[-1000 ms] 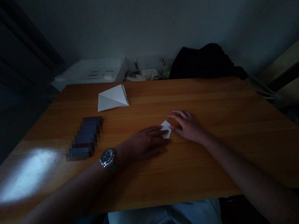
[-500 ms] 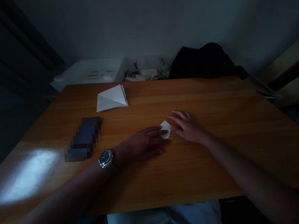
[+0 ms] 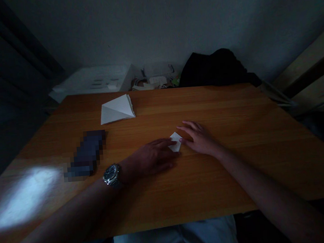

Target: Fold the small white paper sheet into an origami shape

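Observation:
A small piece of folded white paper (image 3: 176,138) lies flat on the wooden table (image 3: 212,192), between my two hands. My left hand (image 3: 153,156), with a metal watch (image 3: 111,175) at the wrist, reaches in from the left. Its fingers are stretched out, and the front ones rest over the paper's left part, hiding some of it. From the right comes my right hand (image 3: 198,137), fingers apart and slightly curved, the thumb at the paper's right edge. Neither hand grips the paper.
Larger folded white paper (image 3: 117,109) lies at the table's back left. Nearer is a pixelated dark flat object (image 3: 87,155). Behind the table stand a white plastic container (image 3: 102,79) and a dark cloth heap (image 3: 219,68). A bright light patch falls on the left side.
The view has shifted slightly, so everything sits a little further left. My hands keep nearly the same pose around the small paper.

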### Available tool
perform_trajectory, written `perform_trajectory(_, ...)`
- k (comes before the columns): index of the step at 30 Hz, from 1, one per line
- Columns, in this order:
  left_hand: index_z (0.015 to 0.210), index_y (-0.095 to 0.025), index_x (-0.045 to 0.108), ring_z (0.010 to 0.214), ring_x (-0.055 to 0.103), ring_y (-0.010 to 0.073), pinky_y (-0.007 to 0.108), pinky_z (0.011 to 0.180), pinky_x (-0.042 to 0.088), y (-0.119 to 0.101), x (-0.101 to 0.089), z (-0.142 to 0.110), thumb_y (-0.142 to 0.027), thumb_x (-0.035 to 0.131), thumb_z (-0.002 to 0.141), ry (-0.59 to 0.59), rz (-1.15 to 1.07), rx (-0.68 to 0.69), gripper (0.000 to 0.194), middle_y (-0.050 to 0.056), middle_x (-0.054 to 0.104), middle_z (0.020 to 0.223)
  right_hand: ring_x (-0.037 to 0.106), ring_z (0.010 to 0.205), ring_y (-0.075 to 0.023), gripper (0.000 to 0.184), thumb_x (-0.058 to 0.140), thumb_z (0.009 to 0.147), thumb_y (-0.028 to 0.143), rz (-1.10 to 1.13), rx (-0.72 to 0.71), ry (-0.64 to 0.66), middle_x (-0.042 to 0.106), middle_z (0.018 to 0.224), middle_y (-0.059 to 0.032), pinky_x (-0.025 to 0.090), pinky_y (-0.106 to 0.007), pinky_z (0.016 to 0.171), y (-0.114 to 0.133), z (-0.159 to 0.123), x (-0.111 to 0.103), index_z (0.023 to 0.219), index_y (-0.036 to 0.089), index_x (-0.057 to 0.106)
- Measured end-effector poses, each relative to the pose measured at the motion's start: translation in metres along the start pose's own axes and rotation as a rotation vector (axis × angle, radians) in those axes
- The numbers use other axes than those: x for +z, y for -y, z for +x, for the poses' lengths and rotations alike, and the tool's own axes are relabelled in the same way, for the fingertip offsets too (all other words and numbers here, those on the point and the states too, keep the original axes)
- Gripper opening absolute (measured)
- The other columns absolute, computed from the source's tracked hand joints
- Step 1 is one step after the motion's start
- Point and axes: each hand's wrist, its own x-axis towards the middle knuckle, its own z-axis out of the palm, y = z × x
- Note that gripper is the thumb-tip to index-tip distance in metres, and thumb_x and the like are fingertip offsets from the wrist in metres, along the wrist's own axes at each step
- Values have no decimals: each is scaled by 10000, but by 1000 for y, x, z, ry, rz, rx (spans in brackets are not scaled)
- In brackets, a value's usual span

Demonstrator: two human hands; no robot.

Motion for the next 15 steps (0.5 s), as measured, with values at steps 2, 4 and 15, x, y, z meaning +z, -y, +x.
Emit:
perform_trajectory(2,1435,-283,581,1492,381,302,488,1240,352,0,0,0,-431,568,1014,-12,-10,2,446,86,465,1569,460,1413,-295,480,551,987,440,-1,4,-11,468,1534,-106,394,-520,1176,0,0,0,1444,295,542)
perform_trajectory(4,1435,-277,582,1488,388,301,482,1241,352,0,0,0,-421,577,1010,-29,-18,14,449,93,466,1569,465,1407,-296,470,549,988,414,-3,6,-12,473,1529,-105,399,-523,1172,1,1,1,1443,296,543)
perform_trajectory(15,1459,-261,546,1514,350,283,496,1264,307,4,2,2,-408,555,1025,-10,18,62,458,64,399,1623,434,1429,-339,631,548,956,610,-49,-10,17,438,1562,-138,390,-531,1174,4,-1,-2,1482,263,518)
